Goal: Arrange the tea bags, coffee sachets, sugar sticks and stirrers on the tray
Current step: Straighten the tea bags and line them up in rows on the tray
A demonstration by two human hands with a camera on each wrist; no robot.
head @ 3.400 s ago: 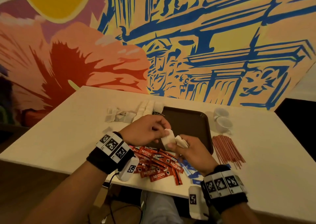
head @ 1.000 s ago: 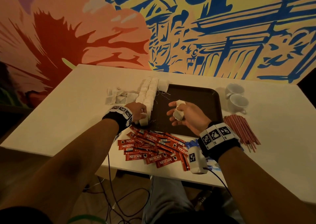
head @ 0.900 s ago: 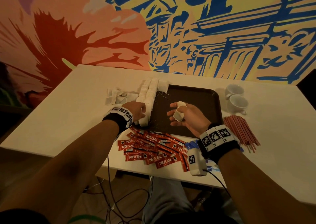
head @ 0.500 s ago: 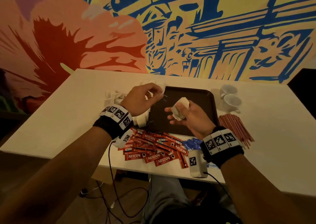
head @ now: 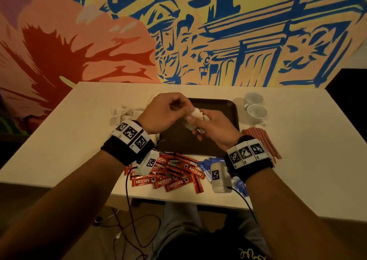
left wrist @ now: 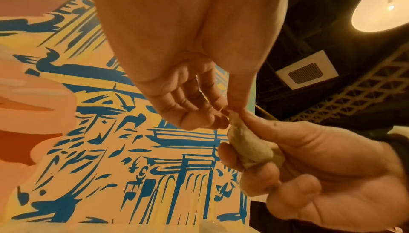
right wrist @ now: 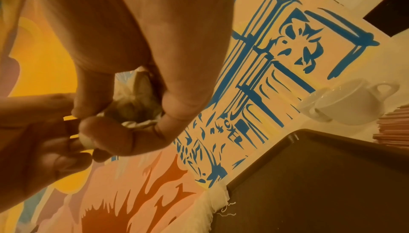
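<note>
Above the dark brown tray (head: 222, 108), my right hand (head: 196, 124) grips a small bunch of white tea bags (head: 195, 113). My left hand (head: 185, 108) meets it from the left and pinches the top corner of a tea bag (left wrist: 234, 121) between thumb and forefinger. In the right wrist view the tea bags (right wrist: 132, 109) sit crumpled between my right fingers. More tea bags (right wrist: 210, 201) lie along the tray's (right wrist: 309, 175) left edge. Red coffee sachets (head: 170, 174) and blue sugar sticks (head: 206, 164) lie at the table's near edge, the stirrers (head: 260, 142) to the tray's right.
Loose tea bags (head: 123, 112) lie on the white table (head: 69, 140) left of the tray. Two white cups (head: 256, 110) stand right of the tray's far corner, seen also as a cup (right wrist: 349, 103) in the right wrist view. A painted wall rises behind the table.
My left hand left the row of tea bags at the tray's left edge, rose, and moved right to the tea bags in my right hand. My right hand stayed over the tray.
</note>
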